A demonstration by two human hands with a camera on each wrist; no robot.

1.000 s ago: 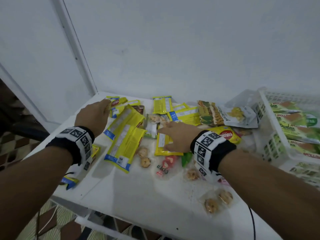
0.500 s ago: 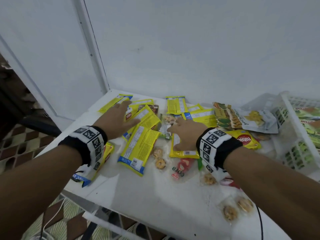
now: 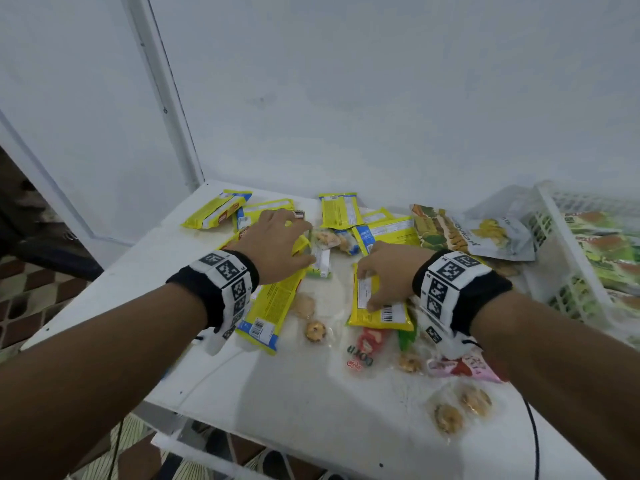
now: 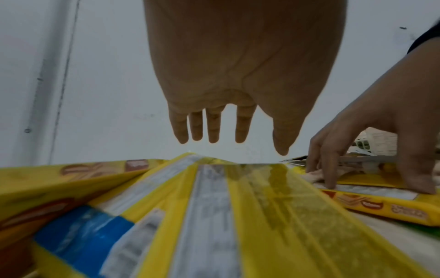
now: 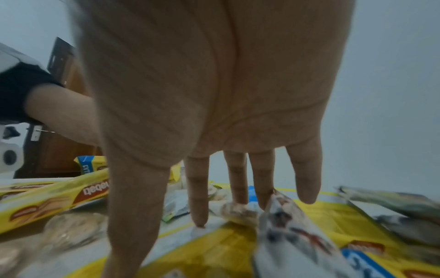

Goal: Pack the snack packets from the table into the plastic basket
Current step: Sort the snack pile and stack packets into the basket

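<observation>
Several yellow snack packets (image 3: 273, 306) lie scattered on the white table (image 3: 284, 403). My left hand (image 3: 294, 233) hovers flat over the long yellow packets (image 4: 238, 216), fingers straight and holding nothing (image 4: 228, 139). My right hand (image 3: 370, 285) presses its spread fingertips (image 5: 200, 220) on one yellow packet (image 3: 377, 317), also seen in the left wrist view (image 4: 381, 205). The white plastic basket (image 3: 571, 282) stands at the right edge with green packets (image 3: 609, 251) inside.
Clear cookie packets (image 3: 315, 330) (image 3: 460, 407), a red-and-green packet (image 3: 370, 341) and a pink packet (image 3: 464, 367) lie near the front. A grey pouch (image 3: 498, 233) and a green pouch (image 3: 436, 226) lean by the basket. A wall backs the table.
My left hand has moved right from the far-left packets to above the long yellow ones. My right hand has stayed on its yellow packet.
</observation>
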